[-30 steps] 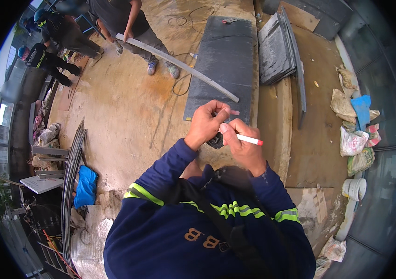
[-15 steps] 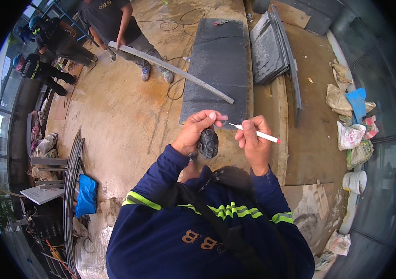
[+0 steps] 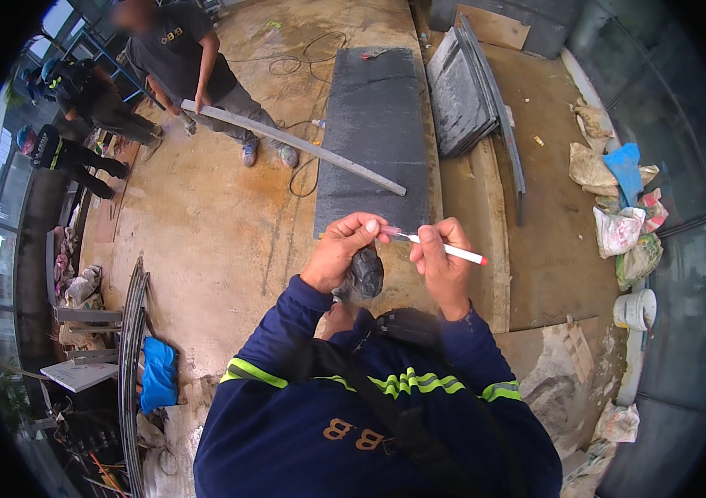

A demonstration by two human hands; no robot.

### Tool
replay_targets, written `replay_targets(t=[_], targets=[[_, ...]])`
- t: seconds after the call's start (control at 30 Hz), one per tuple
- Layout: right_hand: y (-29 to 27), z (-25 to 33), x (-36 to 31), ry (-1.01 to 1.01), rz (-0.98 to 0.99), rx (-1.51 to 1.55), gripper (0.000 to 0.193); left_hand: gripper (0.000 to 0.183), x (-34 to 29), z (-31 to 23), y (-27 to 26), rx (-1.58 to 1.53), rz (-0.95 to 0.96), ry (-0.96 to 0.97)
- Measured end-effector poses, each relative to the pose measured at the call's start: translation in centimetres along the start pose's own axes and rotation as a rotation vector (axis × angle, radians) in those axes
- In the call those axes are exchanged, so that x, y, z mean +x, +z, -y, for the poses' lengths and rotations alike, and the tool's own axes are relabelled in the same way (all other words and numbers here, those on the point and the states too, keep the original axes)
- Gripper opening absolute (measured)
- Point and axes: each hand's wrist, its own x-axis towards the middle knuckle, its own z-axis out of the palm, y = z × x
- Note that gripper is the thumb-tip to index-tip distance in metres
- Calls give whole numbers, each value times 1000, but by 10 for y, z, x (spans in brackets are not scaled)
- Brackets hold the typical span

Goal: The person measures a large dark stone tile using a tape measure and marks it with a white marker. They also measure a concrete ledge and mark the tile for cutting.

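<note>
Between the thumb and fingers of my left hand [image 3: 341,251] is a small translucent pink pen cap [image 3: 390,231]. My right hand [image 3: 446,270] grips a slim white marker pen [image 3: 457,252] with a red end. Its thin uncapped tip points left, right at the mouth of the cap; whether it has entered the cap I cannot tell. Beneath my left hand shows a dark, rounded shoe-like shape [image 3: 365,274], partly covered by the hand. Beyond both hands lies a large dark grey slab [image 3: 374,116].
A person [image 3: 195,66] at the upper left holds a long grey bar [image 3: 303,149] slanting over the slab. More slabs [image 3: 465,95] lean right of it. Cable [image 3: 307,62] loops on the floor. Sacks [image 3: 618,230] and a white bucket [image 3: 640,310] line the right wall; bent rods [image 3: 131,365] lie left.
My hands have come closer together, and the marker's tip has moved from a short gap away up to the cap. The view has shifted slightly.
</note>
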Motion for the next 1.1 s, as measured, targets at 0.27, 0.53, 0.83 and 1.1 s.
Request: replay_targets(t=[0.27,0.53,0.83,1.1], targets=[[-2,-9,-8,-13,28,-161,32,20,-5,3,4,154,45,41],[-12,-14,-29,-133,188,-225,42,25,-3,8,17,251,136,-7],[-32,-20,-27,-101,21,-298,41,31,21,37,31,330,164,-38],[-143,-90,-104,50,-409,-547,31,53,71,98,-29,925,337,-432]])
